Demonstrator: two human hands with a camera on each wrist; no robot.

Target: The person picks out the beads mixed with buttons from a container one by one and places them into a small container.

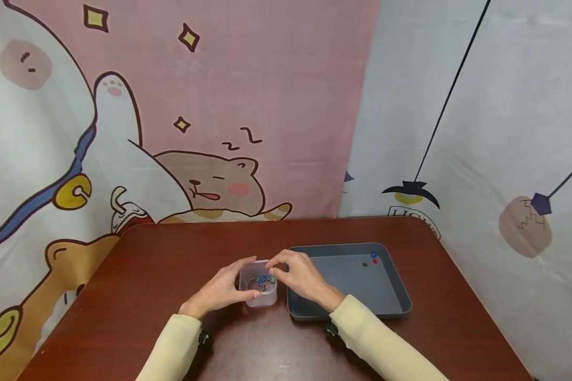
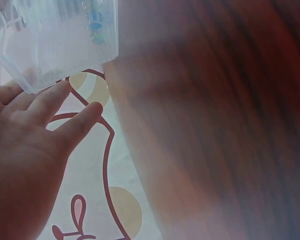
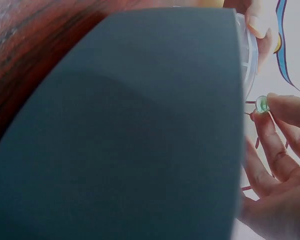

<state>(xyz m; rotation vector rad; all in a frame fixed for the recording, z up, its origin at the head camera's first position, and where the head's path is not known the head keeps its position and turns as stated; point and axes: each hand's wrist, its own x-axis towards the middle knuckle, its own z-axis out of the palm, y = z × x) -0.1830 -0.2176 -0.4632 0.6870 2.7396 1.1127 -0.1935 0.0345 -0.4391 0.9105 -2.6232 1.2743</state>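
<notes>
A small clear plastic box (image 1: 261,301) stands on the table left of a grey tray (image 1: 338,275). My left hand (image 1: 225,286) grips this box, thumb on the near side and fingers around the far side. Several small blue and green beads (image 1: 262,279) lie inside it. Over the box's right rim is my right hand (image 1: 302,275). Between its thumb and forefinger it pinches a small see-through green bead (image 3: 262,104). The left wrist view shows the box (image 2: 65,55) from its side, with blurred beads behind the wall.
In the tray's far right corner sit a blue bead (image 1: 374,254), a red bead (image 1: 375,261) and a dark bead (image 1: 364,264). The brown table (image 1: 171,254) ends at a printed cloth (image 1: 286,106) behind. Close up, the tray's wall fills much of the right wrist view.
</notes>
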